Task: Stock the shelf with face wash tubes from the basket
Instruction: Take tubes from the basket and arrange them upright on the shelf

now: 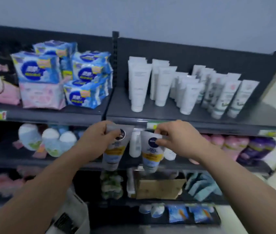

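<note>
Left face wash tube, in left hand: pale grey, navy round logo, yellow band. Right face wash tube, in right hand: same colours. Above hands: plain white tubes on dark grey shelf. Up-left: blue-and-white packs, pink pack. Right of right hand: pink bottles, purple bottles. Below hands: brown cardboard box.

dim, bluish light; motion blur and wide-angle bending throughout.

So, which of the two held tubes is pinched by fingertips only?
The right tube: the right hand pinches its top end, while the left hand wraps around the left tube.
</note>
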Available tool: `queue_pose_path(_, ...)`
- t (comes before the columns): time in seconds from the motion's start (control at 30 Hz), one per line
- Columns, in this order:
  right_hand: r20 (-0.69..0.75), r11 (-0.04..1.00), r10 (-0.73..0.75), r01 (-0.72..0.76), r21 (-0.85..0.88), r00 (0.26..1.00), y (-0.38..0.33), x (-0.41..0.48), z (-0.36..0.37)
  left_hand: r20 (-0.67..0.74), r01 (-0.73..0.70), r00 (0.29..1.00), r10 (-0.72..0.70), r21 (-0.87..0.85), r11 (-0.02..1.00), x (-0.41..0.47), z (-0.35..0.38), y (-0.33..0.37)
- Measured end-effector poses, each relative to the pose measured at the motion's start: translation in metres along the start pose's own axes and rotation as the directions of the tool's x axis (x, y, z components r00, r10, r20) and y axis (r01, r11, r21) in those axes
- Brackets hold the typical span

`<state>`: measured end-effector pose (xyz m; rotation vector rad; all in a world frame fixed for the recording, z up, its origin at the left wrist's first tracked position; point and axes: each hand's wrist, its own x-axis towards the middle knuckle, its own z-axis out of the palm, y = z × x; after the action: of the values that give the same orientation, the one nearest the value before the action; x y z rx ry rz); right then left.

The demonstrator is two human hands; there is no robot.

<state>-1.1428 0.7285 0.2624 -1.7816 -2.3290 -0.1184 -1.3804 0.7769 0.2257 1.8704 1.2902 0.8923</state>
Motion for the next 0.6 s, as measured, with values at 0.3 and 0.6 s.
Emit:
queue_pose_path(0.3,-0.17,0.967,0.25,-0.255,-0.013,0.953,0.176,-0.117,-0.104,0.042,-0.147,0.987,0.154,-0.135,0.98,0.019,0.143,0.166)
queue_pose_path(0.6,-0.268,0.913,0.407,-0.386,0.129,0.873,0.325,-0.192,-0.154,0.021,-0.291,0.955,0.295,-0.103,0.951,0.059,0.265,0.279)
